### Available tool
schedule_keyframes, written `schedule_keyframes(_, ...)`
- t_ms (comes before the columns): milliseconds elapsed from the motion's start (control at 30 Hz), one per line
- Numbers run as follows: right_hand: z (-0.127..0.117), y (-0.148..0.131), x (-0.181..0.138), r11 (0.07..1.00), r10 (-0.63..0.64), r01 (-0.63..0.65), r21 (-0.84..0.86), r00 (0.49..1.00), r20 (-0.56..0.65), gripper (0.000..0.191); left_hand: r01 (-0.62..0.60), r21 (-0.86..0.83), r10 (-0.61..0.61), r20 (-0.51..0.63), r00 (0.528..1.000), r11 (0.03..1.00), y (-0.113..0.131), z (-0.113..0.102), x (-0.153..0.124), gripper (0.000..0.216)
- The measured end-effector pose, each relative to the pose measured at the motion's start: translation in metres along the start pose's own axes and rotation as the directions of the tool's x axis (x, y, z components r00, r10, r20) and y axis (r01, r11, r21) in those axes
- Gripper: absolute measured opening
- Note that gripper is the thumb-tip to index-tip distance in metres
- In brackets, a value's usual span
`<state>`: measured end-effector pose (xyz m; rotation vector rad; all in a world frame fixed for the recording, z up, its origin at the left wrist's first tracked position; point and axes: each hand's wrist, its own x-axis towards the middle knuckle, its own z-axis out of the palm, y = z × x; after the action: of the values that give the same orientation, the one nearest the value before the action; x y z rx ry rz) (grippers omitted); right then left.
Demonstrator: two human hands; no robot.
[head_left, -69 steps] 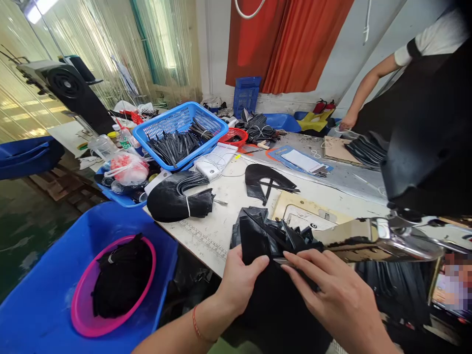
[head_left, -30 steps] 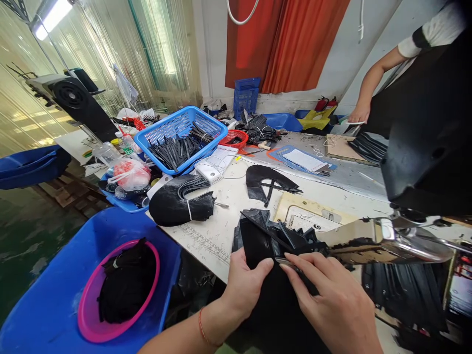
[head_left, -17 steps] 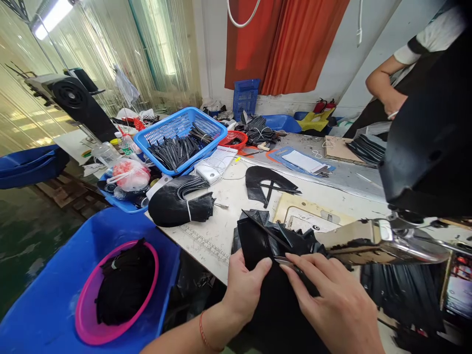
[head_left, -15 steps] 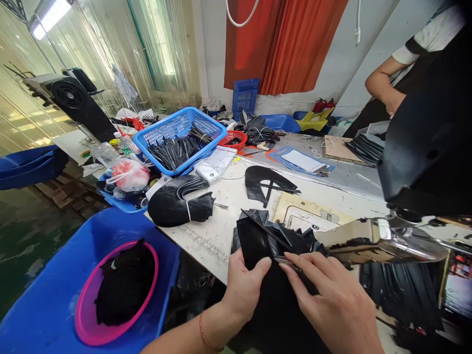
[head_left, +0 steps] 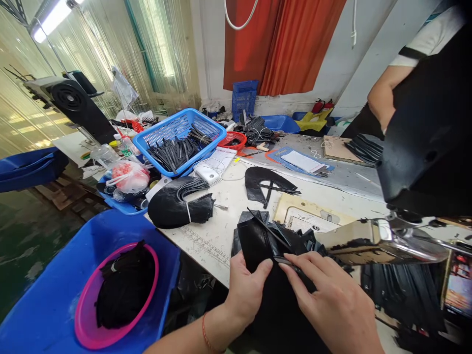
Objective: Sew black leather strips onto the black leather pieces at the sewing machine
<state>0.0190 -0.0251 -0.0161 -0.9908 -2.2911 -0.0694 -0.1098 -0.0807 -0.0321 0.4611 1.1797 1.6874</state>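
Observation:
My left hand (head_left: 246,282) pinches the edge of a flat black piece of leather-like material (head_left: 254,241), thumb on top. My right hand (head_left: 332,295) is closed on a small tool with a pointed metal blade (head_left: 282,259); its handle end is mostly hidden by the fingers. The blade tip touches the black piece just right of my left thumb. A narrow black strip (head_left: 269,228) slants across the top of this piece. More cut black pieces (head_left: 300,241) lie bunched behind it, against the sewing machine arm (head_left: 354,239).
A curved black bundle (head_left: 180,204) tied with a white band lies left on the table (head_left: 206,246). Behind it stands a blue basket (head_left: 180,164) of black strips. A curved black piece (head_left: 258,182) lies ahead. Lower left, a pink basin (head_left: 86,339) sits inside a blue tub (head_left: 33,305). A co-worker's arm (head_left: 383,93) shows right.
Both hands hold nearly the same place, with the blade still at the black piece. The narrow strip's upper end has shifted slightly right. The co-worker's arm has moved lower.

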Motion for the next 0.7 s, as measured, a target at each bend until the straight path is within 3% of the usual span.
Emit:
schedule_keyframes(200,0.003,0.004,0.002,0.997,0.005,-0.005,0.075,1.0,-0.01,0.029,0.023,-0.015,-0.023,-0.013,1.0,1.0,0.001,-0.003,0.003,0.027)
schedule_keyframes(433,0.0,0.024,0.007,0.984,-0.141,0.134,0.115,0.989,0.054,0.022,0.003,0.033,-0.003,0.003,1.0,0.999,-0.004,-0.008,0.005,0.027)
schedule_keyframes(700,-0.004,0.025,0.015,0.972,-0.216,0.204,0.117,0.971,0.105,0.025,0.003,0.087,-0.004,0.008,1.0,0.996,0.001,-0.009,0.005,0.027)
